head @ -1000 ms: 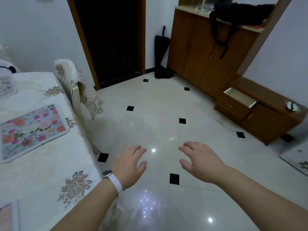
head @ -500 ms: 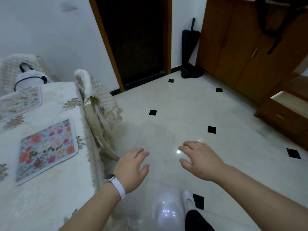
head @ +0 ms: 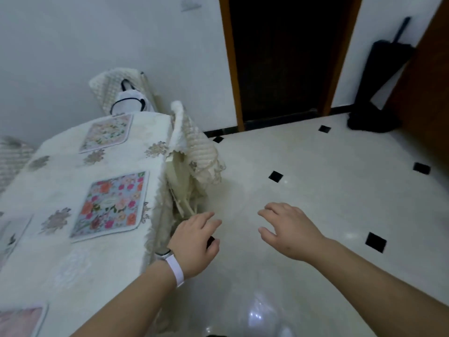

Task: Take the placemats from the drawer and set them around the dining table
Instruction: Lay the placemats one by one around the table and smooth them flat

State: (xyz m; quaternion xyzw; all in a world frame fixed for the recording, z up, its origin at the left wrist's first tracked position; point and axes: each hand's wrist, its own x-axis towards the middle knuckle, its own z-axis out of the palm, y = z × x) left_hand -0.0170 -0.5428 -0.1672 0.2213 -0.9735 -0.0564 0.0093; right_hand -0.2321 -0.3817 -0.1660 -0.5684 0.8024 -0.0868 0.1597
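Note:
The dining table [head: 60, 259], under a cream floral cloth, fills the left side. A bright flowered placemat [head: 110, 205] lies near its right edge. A paler placemat [head: 107, 133] lies at the far end. A pink one [head: 21, 321] shows at the bottom left corner, and part of another [head: 12, 235] at the left edge. My left hand [head: 195, 244], with a white wristband, hovers over the floor beside the table, fingers relaxed and empty. My right hand [head: 289, 231] hovers to its right, fingers spread, holding nothing. The drawer is out of view.
A chair [head: 194, 152] draped in cream lace is tucked at the table's right side. Another covered chair [head: 119, 93] with a white bag stands at the far end. A dark doorway [head: 281, 57], a black umbrella [head: 379, 86] and a wooden cabinet edge [head: 427, 81] line the back.
The view has swung left, so the table fills more of the frame and the cabinet with the open drawer has left it. Both hands stay empty in front of me.

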